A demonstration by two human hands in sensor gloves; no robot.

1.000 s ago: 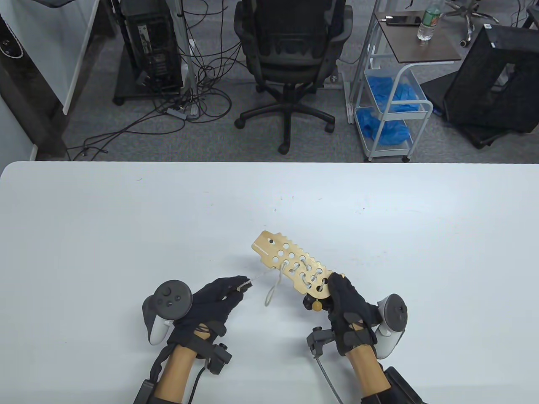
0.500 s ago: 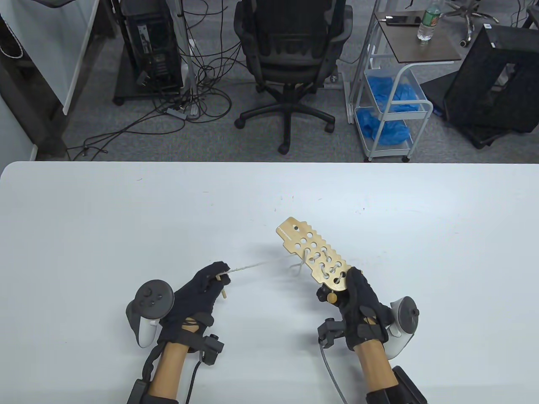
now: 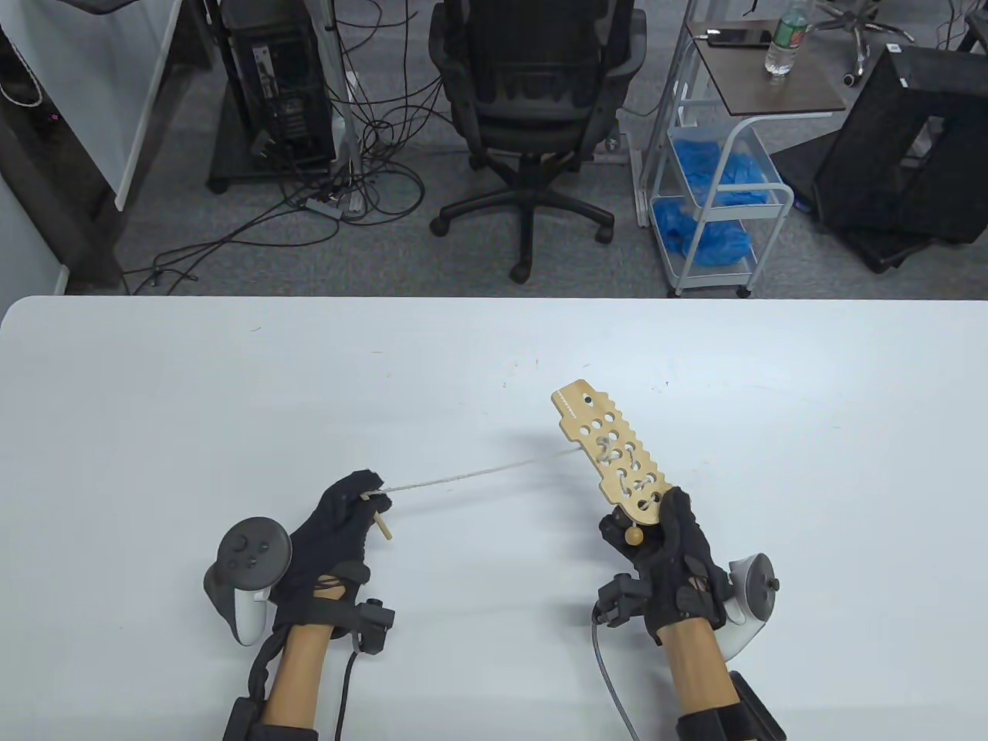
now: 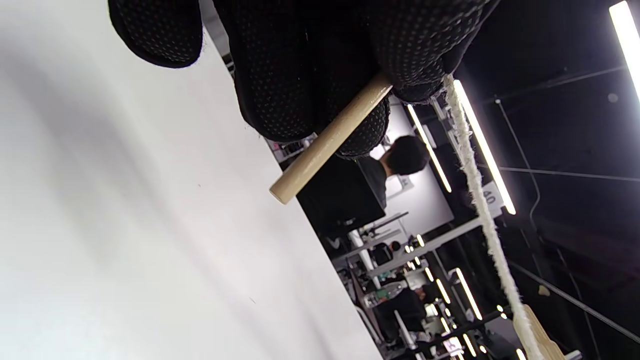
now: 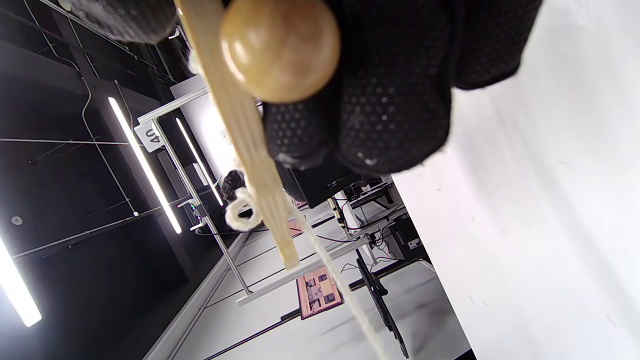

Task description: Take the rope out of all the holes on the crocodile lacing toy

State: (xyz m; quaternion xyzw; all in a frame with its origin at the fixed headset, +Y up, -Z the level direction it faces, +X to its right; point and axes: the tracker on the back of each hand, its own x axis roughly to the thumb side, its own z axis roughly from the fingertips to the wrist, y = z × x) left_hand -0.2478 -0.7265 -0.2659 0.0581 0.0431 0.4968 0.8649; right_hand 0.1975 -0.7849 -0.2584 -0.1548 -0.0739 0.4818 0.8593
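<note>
Overhead table view; both wrist views close, tilted.

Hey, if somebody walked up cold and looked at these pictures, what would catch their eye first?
Probably the white rope stretched in a straight line above the table, from the left hand, which pinches its wooden needle, to the crocodile lacing toy. The right hand grips that toy's near end, raised off the table, beside a round wooden bead.
</note>
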